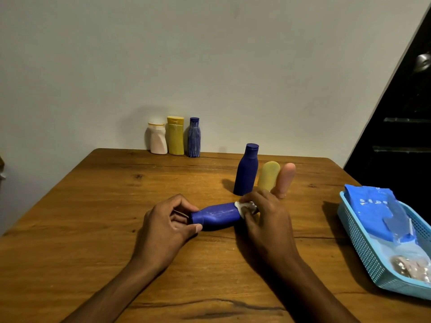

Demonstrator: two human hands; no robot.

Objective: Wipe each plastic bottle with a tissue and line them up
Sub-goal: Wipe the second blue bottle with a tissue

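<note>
Lined-up row: at the table's (93, 206) far edge by the wall, three bottles stand upright side by side, a white bottle (158, 139), a yellow bottle (175, 136) and a streaked blue bottle (194, 138).
Left hand (163, 227): your grip is clamped on the cap end of the blue bottle (219, 216), thumb and fingers curled round it.
Blue bottle: it lies on its side near the middle of the table, long axis running left to right, cap pointing left, base pointing right.
Right hand (263, 217): your fingers pinch a white tissue (242, 207) against the bottle's base end.
Step in hand: wiping this bottle, by the look of it.
Waiting group: just behind your right hand, a dark blue bottle (247, 170) stands upright, with a pale yellow bottle (269, 174) and a pink bottle (286, 179) lying beside it.
Basket: a light blue basket (354, 238) at the right holds a blue packet (373, 213).
Next move: likely turn the bottle to reach its unwiped sides, then stand it next to the streaked one.
</note>
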